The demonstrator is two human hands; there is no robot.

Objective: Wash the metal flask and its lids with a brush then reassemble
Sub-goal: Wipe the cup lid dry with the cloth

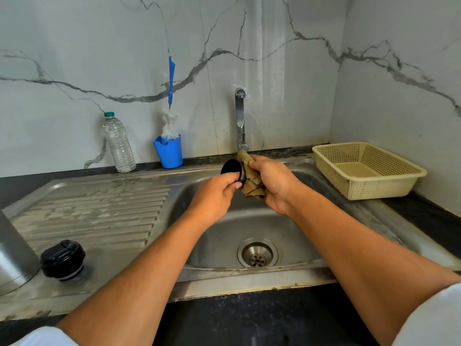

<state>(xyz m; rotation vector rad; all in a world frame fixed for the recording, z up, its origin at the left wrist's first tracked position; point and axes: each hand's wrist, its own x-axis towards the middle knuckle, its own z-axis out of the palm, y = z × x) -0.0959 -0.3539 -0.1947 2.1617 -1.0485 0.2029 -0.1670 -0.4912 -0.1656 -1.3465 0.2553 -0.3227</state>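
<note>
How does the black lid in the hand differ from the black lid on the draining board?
The held lid is gripped by the left hand over the sink, on its side against a brown cloth in the right hand; the draining-board lid stands upright, untouched, beside the metal flask. The held lid looks flatter, the other taller. Both are black and round.

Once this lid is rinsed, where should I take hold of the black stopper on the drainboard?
Grip the black stopper round its wide top rim, coming from above. It stands upright with its narrower end down, and the flask stands close on its left.
</note>
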